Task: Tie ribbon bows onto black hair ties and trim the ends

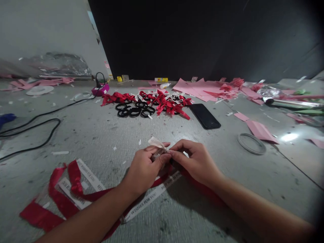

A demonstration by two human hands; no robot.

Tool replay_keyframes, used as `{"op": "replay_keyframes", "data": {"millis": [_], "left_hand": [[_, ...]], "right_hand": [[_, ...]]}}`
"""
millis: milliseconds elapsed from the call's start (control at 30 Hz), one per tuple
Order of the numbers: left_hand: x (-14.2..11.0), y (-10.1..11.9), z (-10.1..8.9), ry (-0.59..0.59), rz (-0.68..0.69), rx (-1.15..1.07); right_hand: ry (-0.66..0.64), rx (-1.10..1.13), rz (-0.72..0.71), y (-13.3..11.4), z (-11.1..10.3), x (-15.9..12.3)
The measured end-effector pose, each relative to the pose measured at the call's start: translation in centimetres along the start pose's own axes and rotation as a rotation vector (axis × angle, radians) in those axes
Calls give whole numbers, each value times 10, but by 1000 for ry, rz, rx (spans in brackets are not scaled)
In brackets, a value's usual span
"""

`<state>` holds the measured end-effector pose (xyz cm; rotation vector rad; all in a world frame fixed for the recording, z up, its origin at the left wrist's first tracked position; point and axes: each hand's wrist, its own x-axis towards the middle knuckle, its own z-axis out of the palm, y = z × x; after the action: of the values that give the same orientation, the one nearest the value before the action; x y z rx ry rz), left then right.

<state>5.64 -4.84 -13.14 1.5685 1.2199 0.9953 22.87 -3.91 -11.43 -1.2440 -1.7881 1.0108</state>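
Pinched between my two hands is a white printed ribbon (155, 142), gathered into a small knot or bow whose loose end sticks up. My left hand (145, 168) closes on the ribbon, thumb and fingers together. From the other side, my right hand (194, 160) pinches the same ribbon at the knot. What lies beneath the fingertips is mostly hidden. Under the wrists, a long red ribbon (76, 180) and a white strip lettered "Best wishes for you" (145, 203) trail to the lower left.
Ahead lie black rings (135, 112), red ribbon bows (170, 104) and a black phone (205, 116). Pink paper (196, 88) and a grey tape ring (251, 143) are at right. A black cable (50, 113) runs left from a purple object (100, 90). A dark panel (202, 40) rises behind.
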Motion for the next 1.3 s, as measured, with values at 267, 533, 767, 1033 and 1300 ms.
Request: {"op": "replay_keyframes", "data": {"millis": [267, 533, 767, 1033, 1300], "left_hand": [[-1, -2, -1, -53, 176, 225], [-6, 3, -1, -143, 304, 551], [-7, 6, 1, -195, 261, 530], [-6, 4, 0, -209, 170, 126], [-9, 3, 0, -171, 201, 146]], "right_hand": [[-26, 6, -23, 2, -2, -1], [-121, -81, -70, 2, -1, -6], [-91, -157, -208, 5, -4, 0], [-241, 343, 1, 3, -4, 1], [-269, 329, -55, 6, -7, 2]]}}
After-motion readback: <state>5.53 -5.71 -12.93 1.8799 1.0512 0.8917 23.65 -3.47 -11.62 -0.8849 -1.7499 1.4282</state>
